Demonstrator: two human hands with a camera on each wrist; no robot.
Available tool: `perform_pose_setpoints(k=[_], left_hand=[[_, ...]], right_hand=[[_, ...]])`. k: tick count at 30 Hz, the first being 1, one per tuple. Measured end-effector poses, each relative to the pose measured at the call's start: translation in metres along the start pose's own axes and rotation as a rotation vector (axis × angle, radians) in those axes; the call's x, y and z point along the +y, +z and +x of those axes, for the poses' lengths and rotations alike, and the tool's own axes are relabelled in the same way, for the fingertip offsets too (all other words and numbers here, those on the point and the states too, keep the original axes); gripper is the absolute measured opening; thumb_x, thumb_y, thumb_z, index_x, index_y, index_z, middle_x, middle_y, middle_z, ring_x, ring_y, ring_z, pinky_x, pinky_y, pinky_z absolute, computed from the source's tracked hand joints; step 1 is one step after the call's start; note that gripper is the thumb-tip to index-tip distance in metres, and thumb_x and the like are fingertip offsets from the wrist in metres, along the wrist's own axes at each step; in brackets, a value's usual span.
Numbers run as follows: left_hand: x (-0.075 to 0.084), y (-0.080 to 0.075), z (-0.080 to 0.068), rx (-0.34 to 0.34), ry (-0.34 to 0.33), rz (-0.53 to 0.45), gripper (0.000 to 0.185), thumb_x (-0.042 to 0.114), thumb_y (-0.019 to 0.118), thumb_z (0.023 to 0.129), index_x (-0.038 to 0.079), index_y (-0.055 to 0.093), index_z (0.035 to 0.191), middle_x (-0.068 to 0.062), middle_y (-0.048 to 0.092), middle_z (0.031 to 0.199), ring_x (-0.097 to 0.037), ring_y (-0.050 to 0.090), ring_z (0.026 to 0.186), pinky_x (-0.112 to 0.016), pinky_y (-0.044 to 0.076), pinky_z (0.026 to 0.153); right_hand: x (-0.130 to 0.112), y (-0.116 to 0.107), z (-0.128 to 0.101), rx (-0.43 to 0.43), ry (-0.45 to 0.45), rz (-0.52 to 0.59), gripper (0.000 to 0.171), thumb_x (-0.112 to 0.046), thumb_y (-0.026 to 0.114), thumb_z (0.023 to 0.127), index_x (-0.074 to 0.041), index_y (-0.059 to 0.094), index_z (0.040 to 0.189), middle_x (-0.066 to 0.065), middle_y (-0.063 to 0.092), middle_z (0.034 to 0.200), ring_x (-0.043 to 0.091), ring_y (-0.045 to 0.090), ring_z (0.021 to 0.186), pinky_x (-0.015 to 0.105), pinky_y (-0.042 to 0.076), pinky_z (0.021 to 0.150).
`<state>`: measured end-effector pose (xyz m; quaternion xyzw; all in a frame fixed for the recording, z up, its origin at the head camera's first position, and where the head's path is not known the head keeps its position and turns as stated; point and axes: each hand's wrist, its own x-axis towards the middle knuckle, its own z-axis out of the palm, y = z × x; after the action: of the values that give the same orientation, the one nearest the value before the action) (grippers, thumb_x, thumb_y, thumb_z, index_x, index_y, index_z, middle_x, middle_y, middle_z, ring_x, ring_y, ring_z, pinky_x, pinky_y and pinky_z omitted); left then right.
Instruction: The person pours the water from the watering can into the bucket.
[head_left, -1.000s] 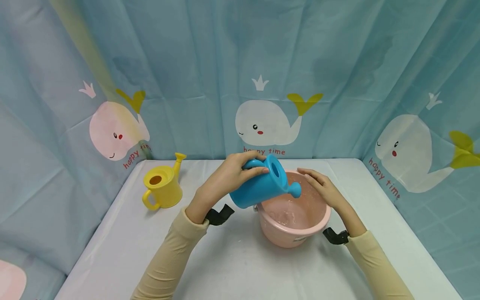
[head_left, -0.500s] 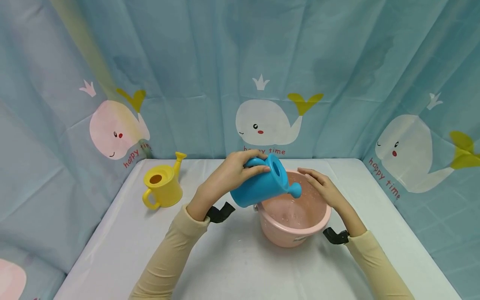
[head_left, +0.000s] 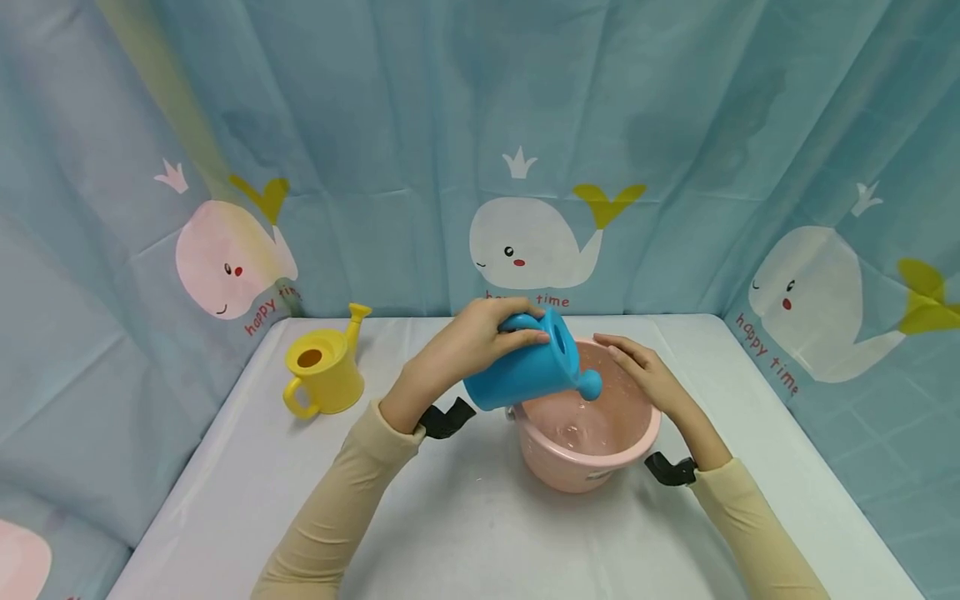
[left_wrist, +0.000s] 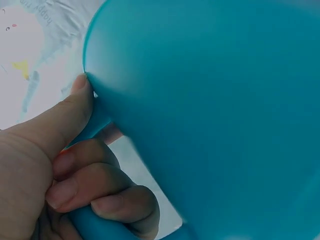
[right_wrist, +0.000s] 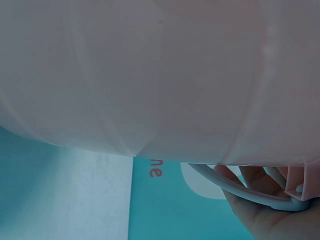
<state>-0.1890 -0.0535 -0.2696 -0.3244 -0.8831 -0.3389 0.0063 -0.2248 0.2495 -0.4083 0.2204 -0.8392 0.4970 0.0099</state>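
At centre of the white surface (head_left: pixel 465 533), above the pink bucket (head_left: pixel 592 450): left-hand fingers (left_wrist: pixel 107 192) curling round the handle of the blue watering can (head_left: pixel 521 371), thumb pressing near its rim, so gripping firmly and keeping the tilt under control. Left hand (head_left: pixel 468 346) holding the can off the surface, tipped toward the right with the spout (head_left: pixel 590 383) hanging lower than the body and reaching over the bucket's open mouth, a pose suited to draining into it. Water (head_left: pixel 577 429) lying in the bucket's bottom; any stream from the spout too faint to tell.

Right hand (head_left: pixel 645 375) resting along the bucket's far right rim, fingers fairly straight and laid over the edge, apparently steadying it against sliding; pale wire handle (right_wrist: pixel 250 192) lying against the palm in the right wrist view, though how far the fingers bend round it not showing clearly.

Standing apart at the left, near the back edge: yellow watering can (head_left: pixel 324 377), upright, untouched. Hanging behind and at both sides: blue curtain (head_left: pixel 675 125) with whale prints, enclosing the surface.
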Motion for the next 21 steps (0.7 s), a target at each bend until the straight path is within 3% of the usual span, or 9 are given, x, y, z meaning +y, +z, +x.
perform_pose_setpoints(k=[2, 6, 8, 21], left_hand=[[0.002, 0.0, 0.001, -0.01, 0.01, 0.004, 0.033, 0.038, 0.06, 0.088, 0.02, 0.062, 0.116, 0.0, 0.063, 0.112, -0.014, 0.059, 0.101, -0.032, 0.048, 0.087], [0.004, 0.0, 0.001, -0.027, 0.031, 0.007, 0.032, 0.036, 0.061, 0.088, 0.019, 0.063, 0.116, 0.0, 0.063, 0.113, -0.014, 0.059, 0.101, -0.031, 0.048, 0.088], [0.005, 0.0, 0.002, -0.033, 0.039, 0.007, 0.032, 0.035, 0.061, 0.088, 0.019, 0.063, 0.115, 0.0, 0.064, 0.113, -0.013, 0.059, 0.1, -0.031, 0.049, 0.087], [0.009, 0.0, 0.007, -0.065, 0.051, 0.053, 0.035, 0.037, 0.062, 0.087, 0.018, 0.063, 0.116, 0.001, 0.064, 0.113, -0.012, 0.06, 0.096, -0.027, 0.049, 0.084]], right_hand=[[-0.001, 0.0, 0.0, -0.001, -0.001, 0.005, 0.038, -0.022, 0.037, 0.102, -0.009, 0.043, 0.138, 0.012, 0.044, 0.14, 0.029, 0.038, 0.131, 0.024, 0.038, 0.101], [-0.011, 0.001, -0.002, -0.007, 0.006, 0.002, 0.039, -0.02, 0.037, 0.102, -0.006, 0.042, 0.138, 0.016, 0.043, 0.14, 0.034, 0.035, 0.132, 0.048, 0.033, 0.104], [-0.012, 0.002, -0.002, -0.009, 0.006, 0.008, 0.039, -0.019, 0.037, 0.101, -0.004, 0.041, 0.138, 0.018, 0.041, 0.141, 0.036, 0.033, 0.133, 0.054, 0.03, 0.104], [-0.003, 0.001, -0.001, -0.005, -0.002, 0.018, 0.04, -0.023, 0.037, 0.102, -0.007, 0.042, 0.138, 0.015, 0.042, 0.14, 0.034, 0.034, 0.132, 0.052, 0.031, 0.104]])
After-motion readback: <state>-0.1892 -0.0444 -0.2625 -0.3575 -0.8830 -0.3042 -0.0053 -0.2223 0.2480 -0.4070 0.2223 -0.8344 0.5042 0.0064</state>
